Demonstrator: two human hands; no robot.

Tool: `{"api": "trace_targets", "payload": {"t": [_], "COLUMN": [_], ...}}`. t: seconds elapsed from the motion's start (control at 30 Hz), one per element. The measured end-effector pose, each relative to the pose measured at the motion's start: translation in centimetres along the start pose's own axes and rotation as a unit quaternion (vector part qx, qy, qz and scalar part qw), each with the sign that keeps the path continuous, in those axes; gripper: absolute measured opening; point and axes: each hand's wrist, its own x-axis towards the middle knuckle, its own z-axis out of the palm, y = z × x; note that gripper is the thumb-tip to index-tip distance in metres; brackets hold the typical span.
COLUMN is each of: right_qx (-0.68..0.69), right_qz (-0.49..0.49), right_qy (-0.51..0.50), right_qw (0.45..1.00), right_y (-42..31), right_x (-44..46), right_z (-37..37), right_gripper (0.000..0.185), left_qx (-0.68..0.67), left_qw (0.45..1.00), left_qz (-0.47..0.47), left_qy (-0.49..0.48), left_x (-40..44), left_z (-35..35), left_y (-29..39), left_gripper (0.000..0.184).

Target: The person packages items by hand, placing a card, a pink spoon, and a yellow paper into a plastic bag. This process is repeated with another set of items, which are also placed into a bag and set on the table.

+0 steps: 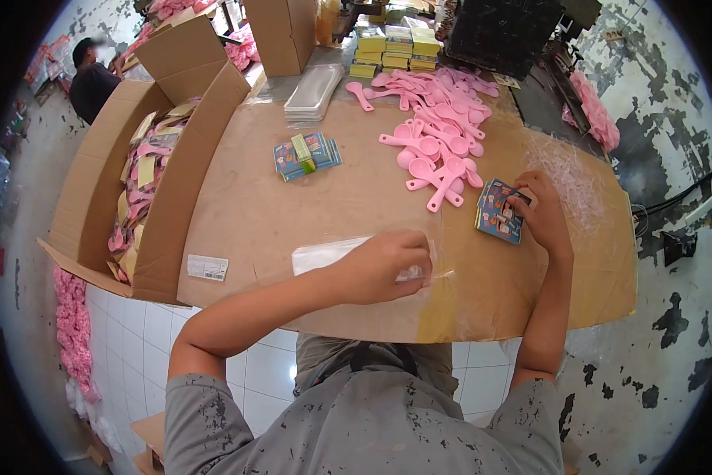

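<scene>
My left hand (395, 265) is closed on the end of a clear plastic bag, over a flat stack of white bags (324, 255) near the table's front edge. To the right, my right hand (542, 210) has its fingers on a small stack of blue printed cards (498, 212), thumb and fingertips at the stack's upper right. Pink plastic spoons (439, 131) lie heaped behind and between the hands. Another bundle of blue cards (316, 154), with a yellow-green piece across it, lies at the table's middle left.
An open cardboard box (183, 170) with wrapped pink spoons stands at the left. Clear trays (315, 93) and stacked yellow-edged cards (398, 47) are at the back. Clear plastic strands (573, 178) lie right. A person (93, 83) is at the far left.
</scene>
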Motion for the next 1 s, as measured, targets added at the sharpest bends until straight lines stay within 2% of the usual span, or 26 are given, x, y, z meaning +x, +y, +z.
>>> {"api": "trace_targets", "payload": {"t": [0.03, 0.07, 0.13, 0.17, 0.23, 0.27, 0.37, 0.47, 0.57, 0.67, 0.77, 0.87, 0.97, 1.0], "right_qx": [-0.001, -0.002, 0.107, 0.161, 0.302, 0.369, 0.361, 0.323, 0.467, 0.472, 0.474, 0.443, 0.382, 0.404], "right_qz": [-0.016, -0.032, 0.060, 0.106, 0.138, 0.153, 0.134, 0.014, 0.094, 0.107, 0.093, 0.081, 0.051, 0.063], "right_qy": [0.013, 0.024, 0.019, 0.016, 0.028, 0.035, -0.067, -0.101, -0.093, -0.027, -0.056, -0.116, -0.095, -0.068], "right_qw": [1.000, 0.999, 0.992, 0.981, 0.943, 0.916, 0.921, 0.941, 0.874, 0.875, 0.874, 0.885, 0.918, 0.910], "right_y": [0.0, -0.3, -1.4, -2.2, -4.8, -6.0, -6.6, -7.5, -9.7, -9.8, -8.8, -8.4, -8.7, -9.0], "right_x": [0.2, 0.3, 0.3, 0.2, 0.5, 0.5, -0.5, 0.0, -0.2, -0.2, -0.4, -0.6, -0.5, -0.5], "right_z": [-0.2, -0.5, -0.8, -0.6, 1.0, 1.7, 4.7, 5.4, 5.7, 5.9, 6.1, 5.7, 5.9, 6.0], "right_gripper": [0.018, 0.017, 0.014, 0.012, 0.011, 0.010, 0.020, 0.033, 0.042, 0.041, 0.040, 0.036, 0.033, 0.033], "left_qx": [-0.065, -0.153, -0.321, -0.355, -0.417, -0.421, -0.437, -0.443, -0.397, -0.358, -0.393, -0.377, -0.339, -0.341], "left_qw": [0.998, 0.985, 0.927, 0.911, 0.877, 0.877, 0.864, 0.851, 0.874, 0.893, 0.871, 0.887, 0.900, 0.899], "left_qz": [-0.010, -0.070, -0.188, -0.203, -0.230, -0.226, -0.236, -0.261, -0.241, -0.233, -0.252, -0.229, -0.245, -0.244], "left_qy": [0.015, 0.027, 0.050, 0.052, 0.057, 0.048, 0.083, 0.107, 0.142, 0.142, 0.152, 0.137, 0.120, 0.126], "left_x": [0.1, 0.0, -0.2, 0.0, 0.6, 0.6, 0.4, 0.1, -0.2, -0.5, -0.3, -0.5, -0.5, -0.5], "left_z": [-0.7, -1.2, -2.2, -2.9, -4.5, -4.4, -3.8, -3.9, -3.1, -3.1, -2.9, -2.9, -3.0, -2.9], "left_y": [0.1, -0.1, -0.7, -0.8, -1.1, -2.0, -2.5, -2.4, -3.1, -3.2, -2.9, -3.0, -2.3, -2.2], "left_gripper": [0.015, 0.019, 0.031, 0.039, 0.056, 0.076, 0.072, 0.072, 0.073, 0.072, 0.073, 0.074, 0.074, 0.074]}}
